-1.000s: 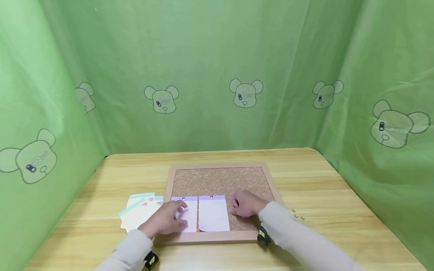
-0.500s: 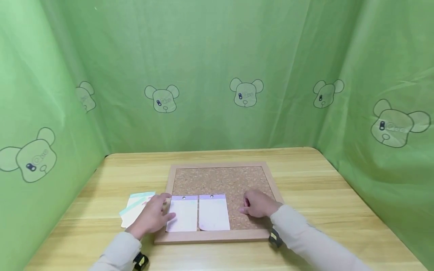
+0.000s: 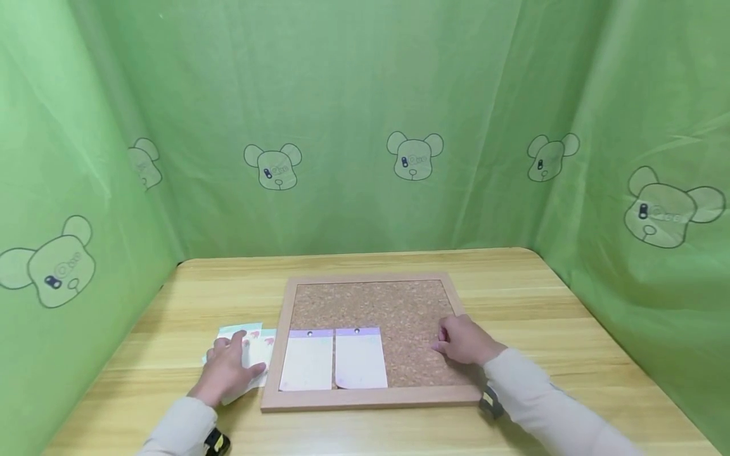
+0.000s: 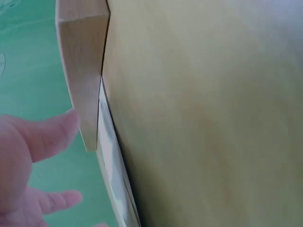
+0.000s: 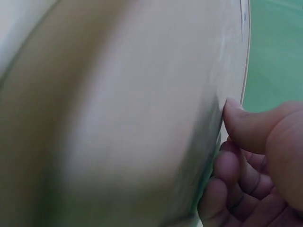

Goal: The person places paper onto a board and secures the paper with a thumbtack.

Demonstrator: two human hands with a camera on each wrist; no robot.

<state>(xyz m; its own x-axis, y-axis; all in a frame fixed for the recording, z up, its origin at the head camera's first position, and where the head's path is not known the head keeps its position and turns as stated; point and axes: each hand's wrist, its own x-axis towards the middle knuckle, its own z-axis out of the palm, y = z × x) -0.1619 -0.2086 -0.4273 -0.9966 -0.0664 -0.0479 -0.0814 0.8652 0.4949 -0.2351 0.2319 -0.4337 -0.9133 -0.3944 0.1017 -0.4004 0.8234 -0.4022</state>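
Note:
My left hand (image 3: 227, 370) is over several loose paper sheets (image 3: 265, 358) with mint top bands and pink prints, left of the board. Its fingers are spread, and in the left wrist view the thumb (image 4: 54, 135) stands apart from the others. A wood-framed cork board (image 3: 365, 307) lies on the table. Two white sheets with purple top bands lie side by side on it, a left sheet (image 3: 308, 361) and a right sheet (image 3: 360, 361), each with a round metal pin near its top. My right hand (image 3: 464, 340) is at the board's right frame, fingers curled, nothing visible in them.
The wooden table (image 3: 570, 354) runs out to both sides of the board. Green curtains (image 3: 342, 209) with bear-head prints enclose it at the back and sides. The right forearm (image 3: 547, 399) covers the spot where small pins lay.
The left hand has moved left, off the pinned sheet and onto the loose sheets. Rightward across the cork went the right hand, fingers still curled; its arm now hides the small pins.

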